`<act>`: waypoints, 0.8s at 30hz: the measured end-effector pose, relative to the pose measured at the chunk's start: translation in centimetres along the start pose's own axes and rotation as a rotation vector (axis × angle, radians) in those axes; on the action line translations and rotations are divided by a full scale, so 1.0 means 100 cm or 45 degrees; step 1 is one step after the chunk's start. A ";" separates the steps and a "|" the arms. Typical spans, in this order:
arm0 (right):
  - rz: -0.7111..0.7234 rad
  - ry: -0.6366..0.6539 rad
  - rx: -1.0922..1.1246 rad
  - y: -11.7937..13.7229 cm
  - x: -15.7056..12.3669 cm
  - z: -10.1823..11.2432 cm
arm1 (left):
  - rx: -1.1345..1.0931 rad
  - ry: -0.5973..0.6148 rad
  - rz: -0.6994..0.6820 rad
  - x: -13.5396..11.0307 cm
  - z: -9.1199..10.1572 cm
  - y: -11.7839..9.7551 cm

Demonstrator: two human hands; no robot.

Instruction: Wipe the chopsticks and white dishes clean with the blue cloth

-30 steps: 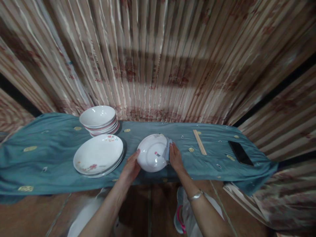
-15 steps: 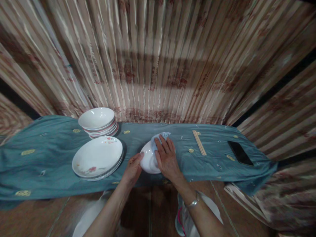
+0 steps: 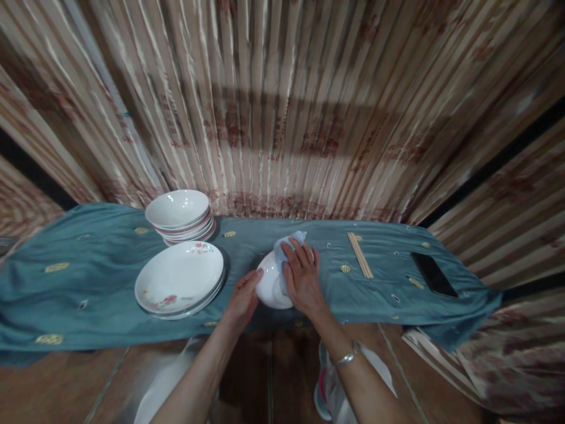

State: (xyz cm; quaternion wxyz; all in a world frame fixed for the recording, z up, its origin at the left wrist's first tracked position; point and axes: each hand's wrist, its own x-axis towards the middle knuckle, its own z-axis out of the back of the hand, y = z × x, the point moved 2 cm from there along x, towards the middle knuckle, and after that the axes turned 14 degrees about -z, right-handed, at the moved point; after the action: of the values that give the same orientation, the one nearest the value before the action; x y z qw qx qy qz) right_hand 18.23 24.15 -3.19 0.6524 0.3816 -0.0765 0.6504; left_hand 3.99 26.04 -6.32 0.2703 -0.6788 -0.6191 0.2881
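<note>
A white bowl [image 3: 270, 288], seemingly upside down, is at the front middle of the cloth-covered table. My left hand [image 3: 243, 297] grips its left rim, thumb on the outer side and fingers curled beneath. Over the bowl's right side, my right hand [image 3: 304, 277] presses a light blue cloth [image 3: 286, 242] against the surface, its fingers laid over the cloth. Part of the bowl is hidden under that hand and the cloth.
To the left stand a stack of bowls [image 3: 177, 211] and, nearer me, a stack of flower-patterned plates [image 3: 179, 280]. Several wooden chopsticks [image 3: 359, 254] and a black phone [image 3: 433, 274] lie on the teal tablecloth [image 3: 101, 277] to the right. A pleated curtain [image 3: 273, 118] hangs behind.
My right hand and the blue cloth have shifted slightly over the bowl. The whole view has moved a little, while my left hand keeps its hold on the rim.
</note>
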 end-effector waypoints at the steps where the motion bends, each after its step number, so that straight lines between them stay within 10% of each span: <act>1: -0.053 0.010 0.033 -0.005 0.001 0.000 | 0.006 -0.018 0.002 0.000 0.001 0.000; 14: -0.605 0.159 0.514 -0.074 -0.017 -0.037 | 0.013 -0.215 0.124 0.006 0.021 0.003; 24: -0.406 0.166 0.193 -0.078 -0.045 -0.038 | 0.019 -0.350 0.191 0.007 0.023 0.003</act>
State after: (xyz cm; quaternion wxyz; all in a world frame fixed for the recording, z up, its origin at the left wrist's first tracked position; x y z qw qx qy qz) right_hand 23.11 23.94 -11.66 0.7200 0.3941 0.0765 0.5661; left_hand 2.60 26.72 -8.18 0.1657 -0.6754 -0.5955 0.4022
